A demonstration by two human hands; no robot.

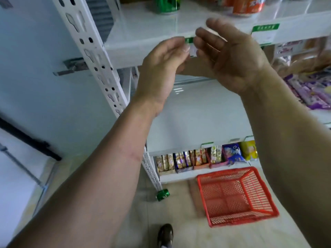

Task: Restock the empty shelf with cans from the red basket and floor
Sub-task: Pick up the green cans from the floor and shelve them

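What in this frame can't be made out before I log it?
- Green can and orange can on the top shelf: cut off by the upper edge.
- Price tag: mostly hidden behind the left hand and right hand.
- Floor can: label too small.

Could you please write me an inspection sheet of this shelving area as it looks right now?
Surface: white metal shelf at the top holds few cans; the white shelf below is bare on its left part.
Job's things: green drink can and orange drink can stand upright on the top shelf; another green can lies on the tiled floor by the shelf post; red plastic mesh basket sits on the floor, no cans visible inside.
Clutter: purple snack packets at right; boxed snacks on the bottom shelf.
Hands: left hand and right hand raised at the shelf edge, holding no can.
Cables: nothing seen.
Surroundings: white wall, dark shoe.
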